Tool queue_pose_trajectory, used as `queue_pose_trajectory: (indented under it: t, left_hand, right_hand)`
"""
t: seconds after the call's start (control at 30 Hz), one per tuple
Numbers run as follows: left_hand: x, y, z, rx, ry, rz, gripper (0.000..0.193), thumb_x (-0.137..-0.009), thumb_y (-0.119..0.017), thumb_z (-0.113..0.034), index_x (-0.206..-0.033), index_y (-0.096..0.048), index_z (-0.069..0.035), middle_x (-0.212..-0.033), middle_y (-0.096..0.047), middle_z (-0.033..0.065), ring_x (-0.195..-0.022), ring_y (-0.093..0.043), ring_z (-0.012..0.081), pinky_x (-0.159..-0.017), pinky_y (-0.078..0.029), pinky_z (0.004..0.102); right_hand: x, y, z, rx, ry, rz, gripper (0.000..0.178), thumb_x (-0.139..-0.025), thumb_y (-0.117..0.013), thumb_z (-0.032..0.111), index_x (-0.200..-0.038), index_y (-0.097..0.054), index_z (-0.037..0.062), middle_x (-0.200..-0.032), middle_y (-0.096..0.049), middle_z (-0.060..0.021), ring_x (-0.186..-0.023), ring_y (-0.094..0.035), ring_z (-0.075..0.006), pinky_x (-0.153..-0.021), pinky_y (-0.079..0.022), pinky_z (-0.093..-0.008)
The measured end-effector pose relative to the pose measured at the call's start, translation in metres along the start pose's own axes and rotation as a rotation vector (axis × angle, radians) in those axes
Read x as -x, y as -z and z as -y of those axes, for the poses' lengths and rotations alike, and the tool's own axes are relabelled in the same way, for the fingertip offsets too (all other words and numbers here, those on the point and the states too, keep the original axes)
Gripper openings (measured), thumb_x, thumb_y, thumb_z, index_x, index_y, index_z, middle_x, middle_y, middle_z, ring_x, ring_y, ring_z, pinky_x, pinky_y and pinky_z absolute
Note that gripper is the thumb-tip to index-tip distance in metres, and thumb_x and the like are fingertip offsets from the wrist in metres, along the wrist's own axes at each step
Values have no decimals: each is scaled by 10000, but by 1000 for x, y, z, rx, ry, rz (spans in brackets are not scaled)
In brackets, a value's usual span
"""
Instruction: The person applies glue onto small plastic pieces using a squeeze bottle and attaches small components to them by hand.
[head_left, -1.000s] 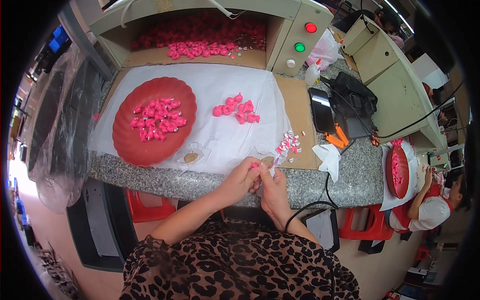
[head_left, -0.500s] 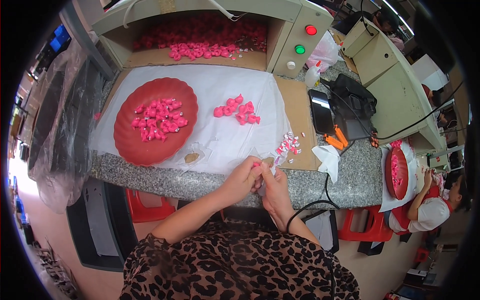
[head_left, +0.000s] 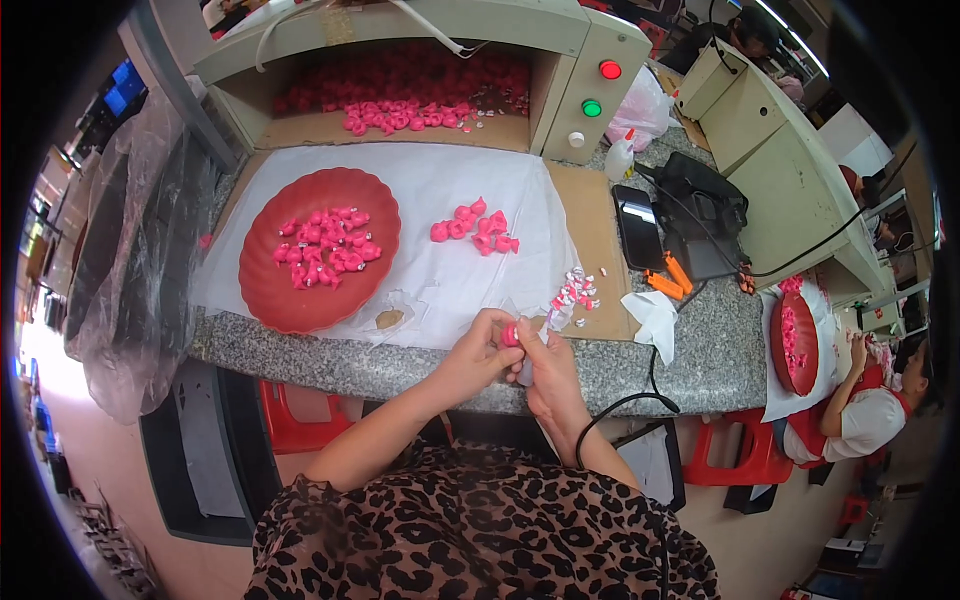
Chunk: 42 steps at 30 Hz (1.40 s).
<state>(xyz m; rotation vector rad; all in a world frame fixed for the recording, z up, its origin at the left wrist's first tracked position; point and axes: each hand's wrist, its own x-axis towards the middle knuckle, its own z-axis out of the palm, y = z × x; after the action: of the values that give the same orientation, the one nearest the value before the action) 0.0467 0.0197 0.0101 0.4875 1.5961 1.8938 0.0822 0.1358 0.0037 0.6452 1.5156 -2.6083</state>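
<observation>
My left hand (head_left: 478, 352) pinches a small round pink plastic piece (head_left: 510, 336) between thumb and fingertips, over the front edge of the bench. Close against it, my right hand (head_left: 553, 380) is closed round a slim pale tool (head_left: 526, 373), its kind not clear, with the thumb by the pink piece. Beyond my hands, a small group of pink pieces (head_left: 475, 228) lies on white paper (head_left: 420, 290). To the left, a red scalloped plate (head_left: 262, 270) bears many more. Pink and white scraps (head_left: 573, 290) lie just beyond my right hand.
A cream machine housing (head_left: 565, 110) at the back holds a heap of pink pieces (head_left: 400, 115). On the right lie a phone (head_left: 637, 228), a black bag (head_left: 700, 215), orange-handled tools (head_left: 668, 280) and a crumpled tissue (head_left: 652, 315). A co-worker (head_left: 855, 410) sits at the far right.
My left fingers have shifted on the pink piece, and more of its round side now shows. My right thumb stays close to it. The whole view has shifted slightly.
</observation>
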Motion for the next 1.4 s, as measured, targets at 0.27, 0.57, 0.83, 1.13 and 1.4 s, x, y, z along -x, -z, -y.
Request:
queue_pose_trajectory:
  t: [0.27,0.57,0.83,1.13,1.4]
  left_hand:
    - [15,18,3,450,141,-1,286,-921,-312,-215,-1149,-400,-67,-816,-414,8,-491,-347,52,-403,-271,177]
    - [26,60,-17,557,-109,-321,406,-899,-344,-320,-1187,-351,-33,-868,-455,65,-499,-394,96,-406,-324,208]
    - [-22,62,-14,-436,-198,-515,376,-828,-489,-102,-1153,-386,56,-958,-468,147,-634,-520,172,-475,-423,280]
    - [-72,82,-17,-1252,29,-728,278,-759,-572,-159,-927,-463,34,-900,-485,202,-735,-545,357,-602,-452,412]
    - [-5,36,-14,-1296,-213,-409,184,-752,-554,-97,-901,-500,-2,-801,-523,141,-747,-562,301,-590,-461,367]
  right_hand:
    - [-1,15,8,-149,-98,45,230,-832,-525,288,-781,-492,66,-598,-452,-5,-479,-435,-96,-422,-371,-241]
    - [0,19,7,-158,-163,29,200,-843,-494,243,-760,-484,61,-553,-434,-5,-457,-412,-108,-429,-346,-247]
    - [0,16,9,-178,-177,63,195,-845,-431,240,-801,-465,53,-577,-440,-27,-487,-427,-135,-452,-358,-275]
    - [5,19,6,-99,-67,171,180,-859,-390,189,-936,-420,29,-713,-502,-89,-583,-509,-169,-515,-449,-292]
    - [3,15,20,-135,42,285,283,-873,-406,183,-1087,-407,-2,-767,-523,-98,-618,-530,-168,-523,-457,-273]
